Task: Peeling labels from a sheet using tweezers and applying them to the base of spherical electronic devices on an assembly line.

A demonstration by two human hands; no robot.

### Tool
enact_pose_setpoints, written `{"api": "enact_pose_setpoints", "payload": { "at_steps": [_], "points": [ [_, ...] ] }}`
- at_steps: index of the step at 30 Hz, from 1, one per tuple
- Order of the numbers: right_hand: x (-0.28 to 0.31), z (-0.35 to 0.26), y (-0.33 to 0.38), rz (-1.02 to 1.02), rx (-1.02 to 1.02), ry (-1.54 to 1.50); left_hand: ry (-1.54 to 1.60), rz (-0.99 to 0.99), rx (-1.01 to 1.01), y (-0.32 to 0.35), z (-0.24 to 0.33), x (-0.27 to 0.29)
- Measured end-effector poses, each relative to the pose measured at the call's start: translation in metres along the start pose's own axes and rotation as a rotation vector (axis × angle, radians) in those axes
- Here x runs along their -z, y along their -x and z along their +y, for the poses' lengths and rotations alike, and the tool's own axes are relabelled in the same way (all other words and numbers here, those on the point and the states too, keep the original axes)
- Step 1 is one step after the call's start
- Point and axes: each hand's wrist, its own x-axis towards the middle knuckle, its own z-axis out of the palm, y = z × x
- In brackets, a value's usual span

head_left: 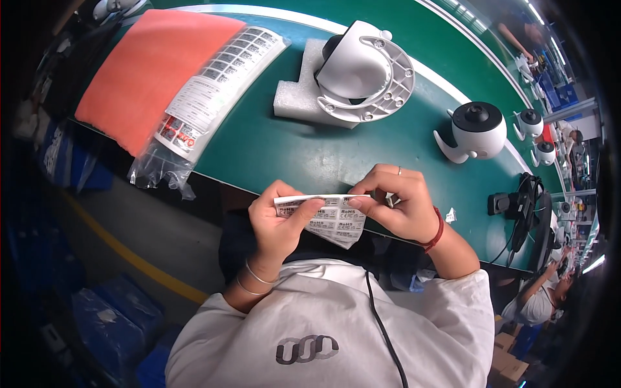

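**Label sheet held between both hands, long axis running left to right**

White-shirted chest and shoulders fill the lower edge, closest to the lens, with a dark cord running down the shirt; just above them both forearms rise to meet over the table's near edge.

Left hand (279, 223) is curled around the left end of the label sheet (330, 218), thumb laid flat over its printed face, fingers folded behind; two thin bangles sit on that wrist; the sheet's long axis lies roughly level, stretching from that grip toward the right, its lower corner drooping free toward the body.

Right hand (401, 204) closes on the sheet's upper right end, thumb and forefinger pinched at the edge as if on a single sticker, the other fingers bent above; a ring and a red cord bracelet show; both hands touch the sheet, the right at the edge being worked.

Beyond, on the green table (291, 149), from left: an orange foam pad (149, 71); a clear bag of label sheets (207, 97) overlapping it; a white dome camera (362, 71) lying on a white foam block (294, 97); another white camera (475, 129) standing further right, well apart from the hands.
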Motion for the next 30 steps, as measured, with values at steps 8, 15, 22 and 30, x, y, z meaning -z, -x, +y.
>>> {"api": "enact_pose_setpoints", "payload": {
  "at_steps": [8, 15, 22, 30],
  "points": [
    [-0.006, 0.003, -0.005, 0.058, 0.079, -0.022, 0.086, 0.029, 0.09, -0.002, 0.003, -0.009],
    [-0.001, 0.028, 0.007, 0.295, -0.052, -0.322, 0.006, 0.049, -0.028, -0.006, 0.004, -0.006],
    [0.035, 0.023, 0.046, 0.27, -0.12, 0.259, 0.023, 0.033, 0.001, -0.01, 0.008, -0.003],
    [0.049, 0.005, 0.053, 0.24, -0.179, 0.309, -0.016, 0.015, 0.008, -0.013, 0.01, -0.004]
  ]
}}
